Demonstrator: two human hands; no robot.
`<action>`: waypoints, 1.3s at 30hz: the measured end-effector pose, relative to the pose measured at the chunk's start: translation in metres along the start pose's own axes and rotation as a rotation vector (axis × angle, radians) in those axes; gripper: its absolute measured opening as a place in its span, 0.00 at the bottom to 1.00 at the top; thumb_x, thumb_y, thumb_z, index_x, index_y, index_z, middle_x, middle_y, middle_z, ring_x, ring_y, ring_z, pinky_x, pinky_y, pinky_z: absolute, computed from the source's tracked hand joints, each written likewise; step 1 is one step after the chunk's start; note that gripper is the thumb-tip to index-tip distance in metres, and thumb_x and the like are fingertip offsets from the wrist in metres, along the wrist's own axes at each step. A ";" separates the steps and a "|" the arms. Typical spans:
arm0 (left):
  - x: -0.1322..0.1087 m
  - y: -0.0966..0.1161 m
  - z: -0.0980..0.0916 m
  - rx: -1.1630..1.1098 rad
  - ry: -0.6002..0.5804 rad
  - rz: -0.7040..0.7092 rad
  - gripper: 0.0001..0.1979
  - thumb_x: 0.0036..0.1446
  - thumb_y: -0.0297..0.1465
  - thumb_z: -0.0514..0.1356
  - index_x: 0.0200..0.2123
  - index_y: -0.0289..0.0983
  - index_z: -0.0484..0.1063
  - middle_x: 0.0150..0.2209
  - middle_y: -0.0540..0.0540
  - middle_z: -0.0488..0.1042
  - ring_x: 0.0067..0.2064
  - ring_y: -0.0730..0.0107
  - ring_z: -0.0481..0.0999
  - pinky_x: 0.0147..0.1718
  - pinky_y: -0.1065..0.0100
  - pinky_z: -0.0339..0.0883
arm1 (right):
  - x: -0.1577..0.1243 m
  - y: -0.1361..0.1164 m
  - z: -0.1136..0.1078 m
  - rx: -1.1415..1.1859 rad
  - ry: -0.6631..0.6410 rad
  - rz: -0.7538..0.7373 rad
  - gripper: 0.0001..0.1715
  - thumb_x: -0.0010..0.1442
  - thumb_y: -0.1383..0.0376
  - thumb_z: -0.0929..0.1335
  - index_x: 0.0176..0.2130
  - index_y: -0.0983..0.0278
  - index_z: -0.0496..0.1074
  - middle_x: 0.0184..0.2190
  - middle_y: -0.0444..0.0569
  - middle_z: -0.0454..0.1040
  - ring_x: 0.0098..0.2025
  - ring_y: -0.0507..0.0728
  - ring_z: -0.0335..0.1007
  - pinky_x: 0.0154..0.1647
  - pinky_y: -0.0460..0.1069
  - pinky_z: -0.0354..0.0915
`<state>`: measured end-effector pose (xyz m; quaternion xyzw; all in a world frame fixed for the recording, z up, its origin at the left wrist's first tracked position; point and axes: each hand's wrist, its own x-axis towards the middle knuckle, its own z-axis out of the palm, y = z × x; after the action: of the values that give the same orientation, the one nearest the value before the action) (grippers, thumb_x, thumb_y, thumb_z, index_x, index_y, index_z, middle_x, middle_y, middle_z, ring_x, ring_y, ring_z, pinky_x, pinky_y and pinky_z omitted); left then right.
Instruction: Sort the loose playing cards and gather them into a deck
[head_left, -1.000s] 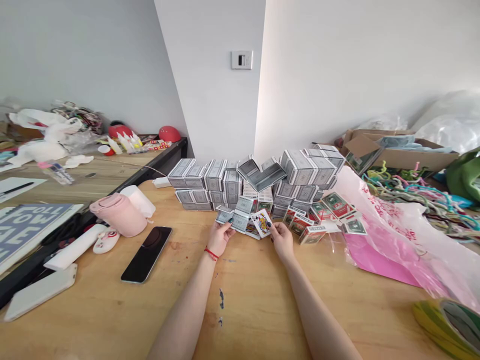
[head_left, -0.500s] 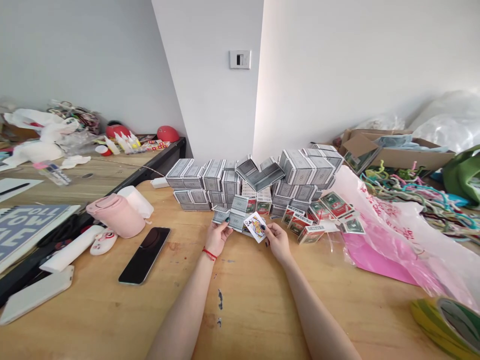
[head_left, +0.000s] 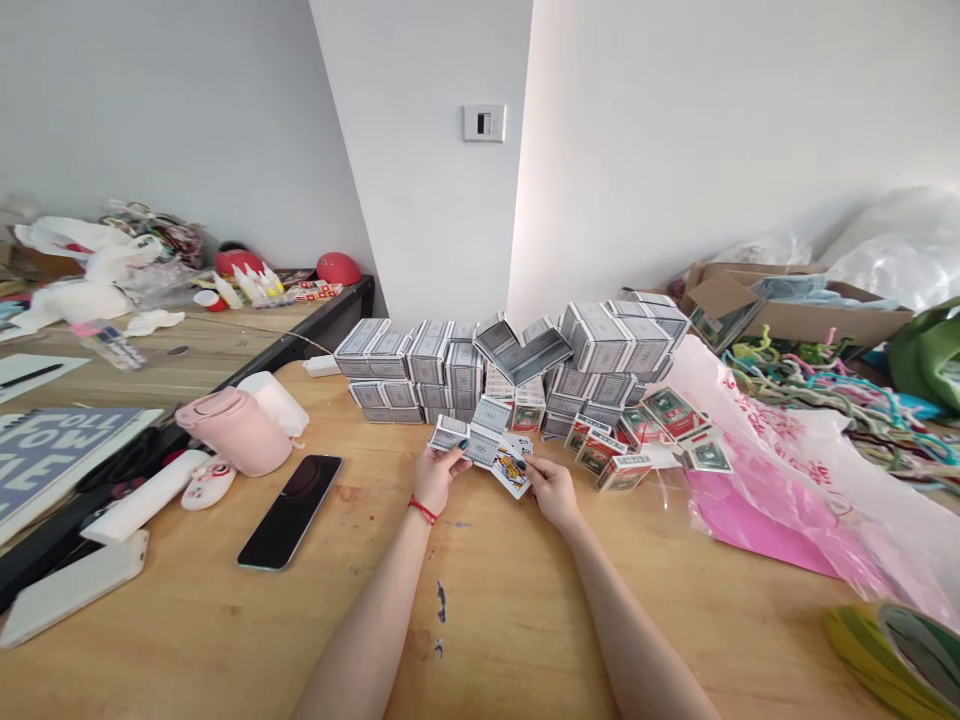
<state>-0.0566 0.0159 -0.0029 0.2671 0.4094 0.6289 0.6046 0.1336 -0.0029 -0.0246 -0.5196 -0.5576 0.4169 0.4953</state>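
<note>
My left hand (head_left: pixel 439 475) is closed on a few joined playing cards (head_left: pixel 486 444) with grey patterned backs, folded at angles to each other. Between the fingers of my right hand (head_left: pixel 552 490) is a face-up queen card (head_left: pixel 513 470), its edge against the joined cards. Another white card face shows just behind the queen. Beyond my hands stand grey boxes built of cards (head_left: pixel 375 352), stacked on the left, with a taller stack (head_left: pixel 611 340) on the right. An open folded card piece (head_left: pixel 521 348) rests between the stacks.
Red and green card packs (head_left: pixel 611 455) lie right of my hands. A black phone (head_left: pixel 291 512) and pink roll (head_left: pixel 232 428) are on the left. Pink plastic (head_left: pixel 757 510), yellow tape (head_left: pixel 892 650) and a cardboard box (head_left: pixel 795 315) occupy the right side.
The queen has shifted slightly left and turned more upright against the joined cards. The joined cards have tilted, and another card face now shows behind the queen.
</note>
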 end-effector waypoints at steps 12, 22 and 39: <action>-0.002 0.000 -0.001 0.087 -0.005 0.016 0.18 0.32 0.28 0.66 0.31 0.33 0.69 0.27 0.49 0.73 0.26 0.75 0.71 0.27 0.70 0.70 | -0.001 -0.001 -0.007 0.011 -0.118 0.077 0.21 0.48 0.58 0.62 0.38 0.66 0.73 0.09 0.41 0.63 0.12 0.52 0.57 0.14 0.46 0.54; -0.004 0.001 0.001 0.142 -0.070 -0.024 0.17 0.32 0.27 0.66 0.31 0.33 0.70 0.28 0.48 0.74 0.27 0.73 0.72 0.26 0.70 0.71 | -0.001 -0.002 -0.010 0.004 -0.109 0.071 0.20 0.47 0.57 0.62 0.35 0.66 0.74 0.15 0.43 0.67 0.13 0.50 0.56 0.13 0.45 0.52; -0.006 0.001 0.001 0.107 -0.144 -0.112 0.15 0.35 0.26 0.65 0.33 0.34 0.71 0.29 0.48 0.74 0.27 0.73 0.72 0.24 0.72 0.70 | 0.002 -0.004 -0.014 0.049 -0.085 0.092 0.19 0.46 0.55 0.63 0.30 0.66 0.73 0.20 0.45 0.69 0.16 0.49 0.56 0.16 0.44 0.51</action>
<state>-0.0556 0.0105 -0.0006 0.3204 0.4121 0.5504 0.6517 0.1472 -0.0018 -0.0178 -0.5143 -0.5433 0.4744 0.4640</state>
